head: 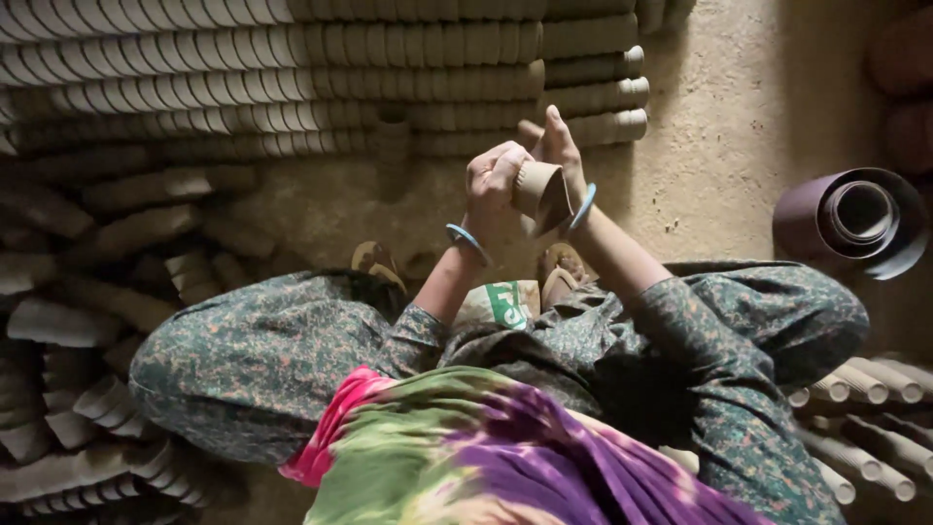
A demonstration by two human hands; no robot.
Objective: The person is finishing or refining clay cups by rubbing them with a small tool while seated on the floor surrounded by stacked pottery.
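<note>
Along the floor's (739,117) left edge lie loose grey clay cups (68,326), some stacked into short tubes, scattered on their sides beside the person's left knee. Across the far edge of the floor run long rows of stacked cups (292,78), laid flat and piled several rows high. Near the middle, above the person's sandalled feet, the left hand (491,180) is curled tight, its fingers closed around the side of a single clay cup (539,190); a blue bangle (468,241) sits on that wrist. The cup is held in the air between both hands, tilted, its open mouth turned down toward the person's lap. The right hand (564,156) grips the cup from the other side, fingers wrapped behind it and thumb raised upright. Further right, near the floor's right edge, a dark purple roll (855,219) lies on its side, and more stacked cups (865,408) lie at the near right corner by the right knee.
</note>
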